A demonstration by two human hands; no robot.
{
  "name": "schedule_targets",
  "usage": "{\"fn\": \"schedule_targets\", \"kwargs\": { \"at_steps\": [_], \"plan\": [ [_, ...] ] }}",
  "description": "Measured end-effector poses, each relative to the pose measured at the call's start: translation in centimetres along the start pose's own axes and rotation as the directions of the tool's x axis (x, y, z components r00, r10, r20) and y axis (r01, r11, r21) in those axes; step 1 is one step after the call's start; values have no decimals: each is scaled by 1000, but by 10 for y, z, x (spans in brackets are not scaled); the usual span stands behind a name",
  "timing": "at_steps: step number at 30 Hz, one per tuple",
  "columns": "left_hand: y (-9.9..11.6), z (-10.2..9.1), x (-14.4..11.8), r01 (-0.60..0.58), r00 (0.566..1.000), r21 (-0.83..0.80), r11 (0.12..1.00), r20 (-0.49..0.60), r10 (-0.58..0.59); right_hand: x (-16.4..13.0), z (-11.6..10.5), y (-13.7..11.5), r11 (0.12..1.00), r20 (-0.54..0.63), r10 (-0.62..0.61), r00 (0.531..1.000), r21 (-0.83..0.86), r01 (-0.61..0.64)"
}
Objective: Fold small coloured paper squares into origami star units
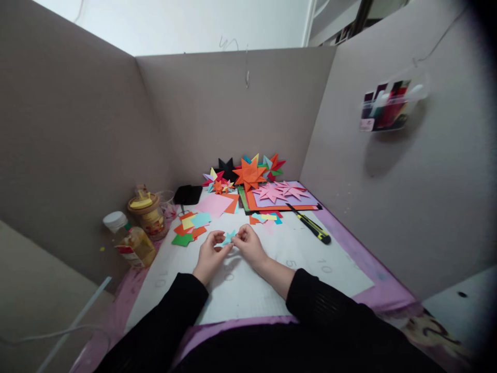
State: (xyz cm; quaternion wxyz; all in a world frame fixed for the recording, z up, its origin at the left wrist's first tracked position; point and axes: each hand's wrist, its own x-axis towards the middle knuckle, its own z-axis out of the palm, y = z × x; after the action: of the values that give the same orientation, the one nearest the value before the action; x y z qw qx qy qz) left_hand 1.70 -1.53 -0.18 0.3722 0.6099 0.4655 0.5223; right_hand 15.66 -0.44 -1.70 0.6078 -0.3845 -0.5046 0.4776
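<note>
**Both hands pinch one small folded piece**

Black sleeves [186, 311] lie closest to you, running up to both hands over the white cutting mat [272, 290]. Your left hand [209, 254] and right hand [248, 246] meet at a small light-blue paper piece [229, 238], fingertips of each closed on it from opposite sides. It sits between the two grips, just above the mat, equally near both. Its long axis seems to run left to right, points outward; the folds are too small to tell. A yellow utility knife [312, 227] lies well apart to the right.
</note>
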Motion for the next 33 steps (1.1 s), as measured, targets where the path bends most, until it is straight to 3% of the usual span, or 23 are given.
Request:
{"fn": "schedule_targets", "kwargs": {
  "at_steps": [5, 16, 20, 26, 33],
  "plan": [
    [-1, -1, 0, -3, 1000, 24, 1000, -15, 3, -4, 1, -1, 998, 31, -17, 999, -55, 19],
    [0, -5, 1, 170, 983, -100, 980, 84, -162, -3, -3, 2, 999, 106, 19, 994, -47, -14],
    [-4, -6, 1, 179, 979, -110, 978, 122, -165, -2, -4, 2, 985, 164, 59, 985, -170, -30],
    [-5, -6, 0, 50, 991, 101, 994, 121, -63, -2, -5, 2, 950, 113, 62, 992, -311, -24],
    [-7, -7, -1, -111, 986, 366, 924, 154, 57, 2, -10, 5, 937, 38, 40, 998, -347, -24]
  ]
}}
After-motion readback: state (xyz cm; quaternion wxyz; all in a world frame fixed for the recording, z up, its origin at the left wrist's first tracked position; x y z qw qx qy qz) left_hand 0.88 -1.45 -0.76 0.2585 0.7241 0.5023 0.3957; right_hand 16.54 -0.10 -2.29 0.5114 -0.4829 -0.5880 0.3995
